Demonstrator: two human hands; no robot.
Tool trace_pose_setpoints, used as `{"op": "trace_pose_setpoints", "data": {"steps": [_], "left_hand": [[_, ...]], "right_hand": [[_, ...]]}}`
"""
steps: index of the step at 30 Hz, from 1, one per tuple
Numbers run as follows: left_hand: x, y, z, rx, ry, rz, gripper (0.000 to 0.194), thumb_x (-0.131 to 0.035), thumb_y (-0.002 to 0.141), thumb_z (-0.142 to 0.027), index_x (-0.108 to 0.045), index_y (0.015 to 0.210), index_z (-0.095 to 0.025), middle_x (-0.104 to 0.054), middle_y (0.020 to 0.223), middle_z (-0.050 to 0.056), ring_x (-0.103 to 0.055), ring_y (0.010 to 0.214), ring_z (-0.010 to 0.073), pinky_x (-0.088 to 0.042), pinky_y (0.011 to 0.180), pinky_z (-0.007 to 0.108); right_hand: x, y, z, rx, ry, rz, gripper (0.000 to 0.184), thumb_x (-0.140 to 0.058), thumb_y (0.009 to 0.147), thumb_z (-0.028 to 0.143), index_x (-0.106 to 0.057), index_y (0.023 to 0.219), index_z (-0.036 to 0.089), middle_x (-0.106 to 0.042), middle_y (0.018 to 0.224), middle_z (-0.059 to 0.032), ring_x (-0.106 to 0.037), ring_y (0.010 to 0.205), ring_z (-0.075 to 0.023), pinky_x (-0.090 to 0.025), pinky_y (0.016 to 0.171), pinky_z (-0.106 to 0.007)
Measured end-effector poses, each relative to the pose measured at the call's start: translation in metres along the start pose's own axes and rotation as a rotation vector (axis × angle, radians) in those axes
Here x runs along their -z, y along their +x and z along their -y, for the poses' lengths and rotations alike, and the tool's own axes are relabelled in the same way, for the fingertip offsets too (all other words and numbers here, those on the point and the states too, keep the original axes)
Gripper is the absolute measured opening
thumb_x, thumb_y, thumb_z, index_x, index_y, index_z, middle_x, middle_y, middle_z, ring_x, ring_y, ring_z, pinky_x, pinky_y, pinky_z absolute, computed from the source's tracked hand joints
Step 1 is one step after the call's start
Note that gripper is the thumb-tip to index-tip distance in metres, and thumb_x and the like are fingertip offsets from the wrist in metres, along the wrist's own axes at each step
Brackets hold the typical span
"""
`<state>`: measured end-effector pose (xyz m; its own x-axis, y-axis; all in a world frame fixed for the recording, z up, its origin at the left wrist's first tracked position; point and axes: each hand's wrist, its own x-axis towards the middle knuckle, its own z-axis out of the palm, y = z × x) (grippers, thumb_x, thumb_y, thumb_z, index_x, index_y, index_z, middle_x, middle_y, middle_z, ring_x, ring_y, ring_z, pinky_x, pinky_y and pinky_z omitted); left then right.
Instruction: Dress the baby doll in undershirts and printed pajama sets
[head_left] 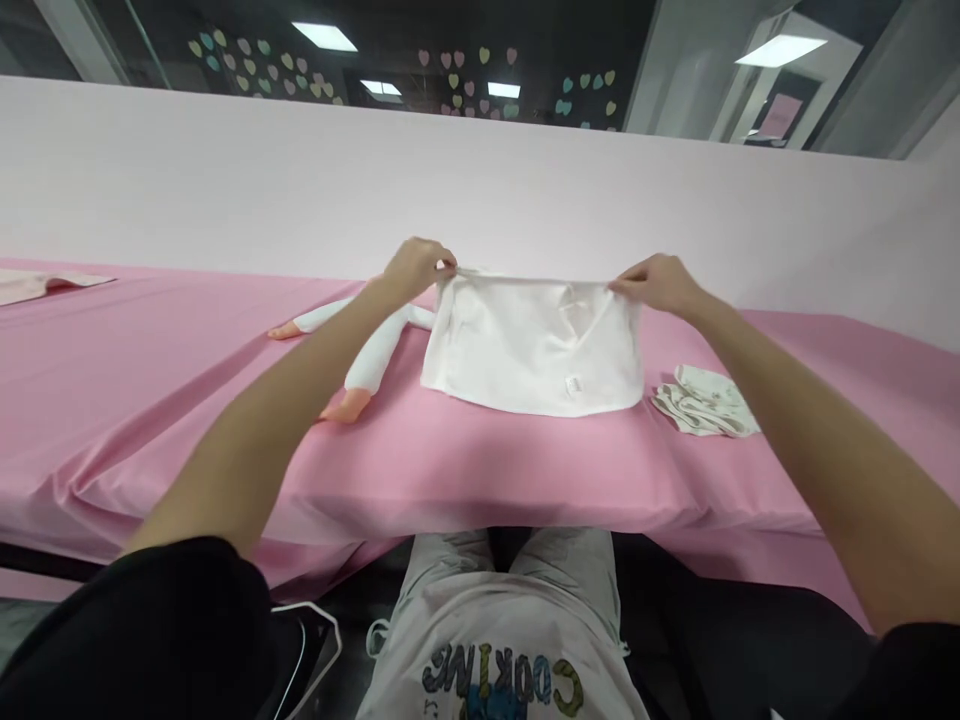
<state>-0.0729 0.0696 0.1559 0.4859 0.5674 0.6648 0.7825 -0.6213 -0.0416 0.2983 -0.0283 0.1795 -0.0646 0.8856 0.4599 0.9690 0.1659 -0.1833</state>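
A white cloth garment (517, 345) with a small label near its lower edge is stretched out between my two hands. My left hand (420, 265) pinches its upper left corner, and my right hand (656, 280) pinches the upper right one. The garment hangs over the pink-covered table, its lower edge at or just above the surface. Behind and left of it lies a doll (379, 350) in white clothing; its legs and feet show, while the garment and my left arm hide other parts.
To the right sits a crumpled cream patterned cloth (706, 402). A pale pink cloth (45, 284) lies at the far left. Pink fabric (480, 470) covers the table, with folds on the left. A white wall (480, 190) rises behind, with dark windows above.
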Motion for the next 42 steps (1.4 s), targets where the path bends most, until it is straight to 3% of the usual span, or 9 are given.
{"op": "trace_pose_setpoints", "data": {"steps": [5,9,13,17,26,30,33,39,42], "left_hand": [[0.069,0.019,-0.007,-0.074,0.06,-0.047,0.028,-0.047,0.089,-0.036,-0.067,0.102,-0.02,-0.07,0.099,0.001,-0.053,0.092,0.0139,-0.04,0.091,0.033],[0.101,0.022,-0.022,-0.084,0.117,-0.061,0.034,-0.043,0.092,-0.039,-0.06,0.114,-0.019,-0.067,0.107,0.001,-0.05,0.097,0.0128,-0.038,0.094,0.032],[0.113,0.021,-0.032,-0.115,0.201,0.072,0.035,-0.05,0.088,-0.037,-0.062,0.114,-0.018,-0.066,0.102,0.007,-0.055,0.101,0.0198,-0.04,0.091,0.036],[0.122,0.026,-0.023,-0.103,0.138,0.249,0.026,-0.059,0.079,-0.038,-0.07,0.096,-0.021,-0.066,0.085,0.004,-0.059,0.097,0.0234,-0.042,0.09,0.038],[0.132,0.006,-0.027,0.343,-0.518,0.327,0.029,-0.058,0.081,-0.036,-0.065,0.104,-0.019,-0.058,0.095,0.005,-0.06,0.092,0.0198,-0.047,0.083,0.039],[0.114,-0.008,-0.029,0.402,-0.642,0.329,0.028,-0.058,0.08,-0.04,-0.066,0.096,-0.018,-0.061,0.09,0.005,-0.059,0.079,0.0143,-0.049,0.074,0.03],[0.083,-0.013,-0.015,0.427,-0.63,0.285,0.026,-0.06,0.078,-0.038,-0.068,0.091,-0.017,-0.063,0.087,0.004,-0.058,0.075,0.0122,-0.047,0.071,0.025],[-0.016,-0.021,0.026,0.474,-0.538,0.306,0.026,-0.056,0.073,-0.039,-0.068,0.084,-0.019,-0.067,0.084,0.002,-0.058,0.073,0.0139,-0.044,0.066,0.023],[-0.066,-0.023,0.038,0.398,-0.356,0.313,0.028,-0.051,0.074,-0.037,-0.068,0.083,-0.017,-0.068,0.086,0.004,-0.06,0.08,0.017,-0.045,0.074,0.025]], "right_hand": [[0.058,-0.001,0.027,-0.018,0.145,-0.149,0.037,-0.066,0.08,0.034,-0.071,0.1,0.003,-0.068,0.092,-0.0155,-0.057,0.081,-0.0177,-0.044,0.076,-0.036],[0.085,-0.003,0.038,-0.023,0.121,-0.18,0.044,-0.068,0.079,0.04,-0.07,0.101,0.003,-0.066,0.096,-0.0167,-0.054,0.083,-0.0159,-0.044,0.074,-0.035],[0.089,-0.004,0.038,0.0,0.064,-0.168,0.045,-0.066,0.079,0.043,-0.071,0.099,0.003,-0.066,0.093,-0.0152,-0.054,0.084,-0.0153,-0.043,0.074,-0.034],[0.088,-0.002,0.037,0.003,0.004,-0.116,0.045,-0.067,0.073,0.045,-0.073,0.09,0.004,-0.066,0.08,-0.0103,-0.054,0.081,-0.0153,-0.041,0.068,-0.033],[0.1,-0.01,0.014,-0.055,0.339,-0.011,0.037,-0.075,0.067,0.038,-0.072,0.089,0.009,-0.067,0.087,-0.0096,-0.057,0.079,-0.0122,-0.044,0.077,-0.039],[0.083,-0.007,-0.003,-0.133,0.555,0.063,0.027,-0.075,0.072,0.029,-0.071,0.09,0.01,-0.068,0.095,-0.0117,-0.06,0.077,-0.0113,-0.048,0.078,-0.036],[0.053,0.003,-0.013,-0.206,0.58,0.185,0.02,-0.075,0.073,0.025,-0.072,0.088,0.011,-0.068,0.095,-0.0112,-0.062,0.078,-0.0128,-0.05,0.078,-0.033],[-0.056,0.032,-0.035,-0.315,0.549,0.382,0.005,-0.066,0.079,0.015,-0.07,0.082,0.013,-0.067,0.08,-0.007,-0.059,0.065,-0.0117,-0.052,0.064,-0.024],[-0.12,0.042,-0.039,-0.339,0.405,0.389,0.014,-0.055,0.083,0.01,-0.068,0.087,0.011,-0.068,0.083,-0.0074,-0.06,0.065,-0.0121,-0.048,0.058,-0.021]]}}
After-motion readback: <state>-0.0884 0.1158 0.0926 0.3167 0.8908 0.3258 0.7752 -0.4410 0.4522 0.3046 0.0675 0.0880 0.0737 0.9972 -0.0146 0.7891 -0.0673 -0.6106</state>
